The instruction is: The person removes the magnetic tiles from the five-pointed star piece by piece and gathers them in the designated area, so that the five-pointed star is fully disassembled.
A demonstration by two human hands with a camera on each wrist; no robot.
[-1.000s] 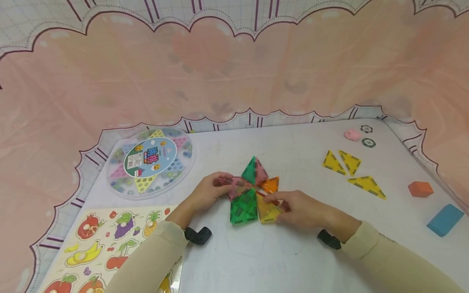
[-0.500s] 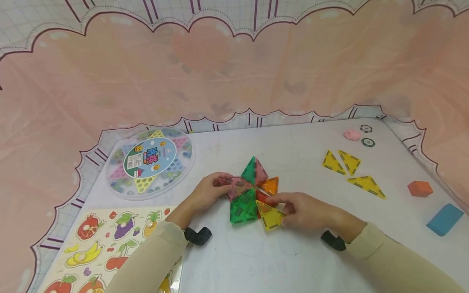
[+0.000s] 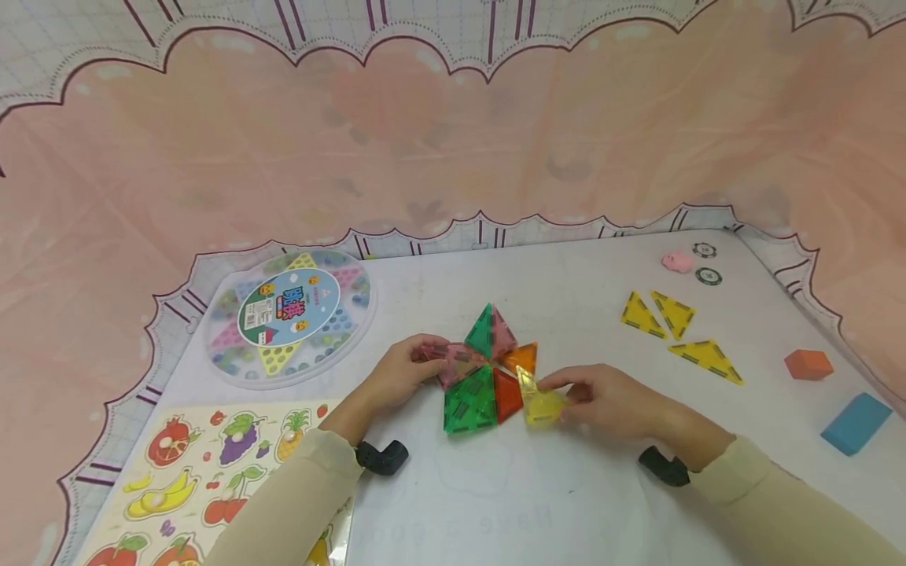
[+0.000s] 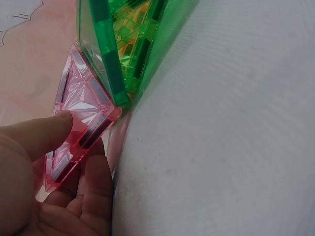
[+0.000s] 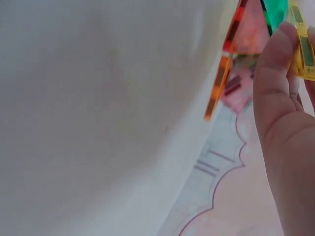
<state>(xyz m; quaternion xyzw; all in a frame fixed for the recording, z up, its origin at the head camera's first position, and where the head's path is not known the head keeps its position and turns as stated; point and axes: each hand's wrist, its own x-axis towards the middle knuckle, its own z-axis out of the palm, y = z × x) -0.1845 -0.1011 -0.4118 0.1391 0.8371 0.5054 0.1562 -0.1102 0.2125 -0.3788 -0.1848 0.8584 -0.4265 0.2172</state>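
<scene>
My left hand (image 3: 399, 373) pinches a pink triangular magnetic tile (image 4: 81, 110) between thumb and fingers, at the left of a ring of translucent tiles. In that ring stand a green tile (image 3: 471, 402), a red tile (image 3: 506, 397), an orange tile (image 3: 524, 358) and, at the back, a green tile (image 3: 481, 330) beside a pink one (image 3: 503, 338). My right hand (image 3: 609, 401) pinches a yellow triangular magnetic tile (image 3: 541, 405) just right of the red tile. In the right wrist view the yellow tile (image 5: 306, 49) shows edge-on, partly hidden by the fingers.
Several yellow triangle tiles (image 3: 706, 360) lie at the right. Beyond them are a pink pig figure (image 3: 677, 261) and two round chips (image 3: 708, 276). An orange block (image 3: 808, 365) and a blue block (image 3: 856, 424) sit far right. A round game board (image 3: 340, 346) and a fruit puzzle board (image 3: 194, 424) occupy the left.
My right hand has drawn the yellow tile rightward off the red tile, which now shows, and has turned it. My left hand keeps its place on the pink tile.
</scene>
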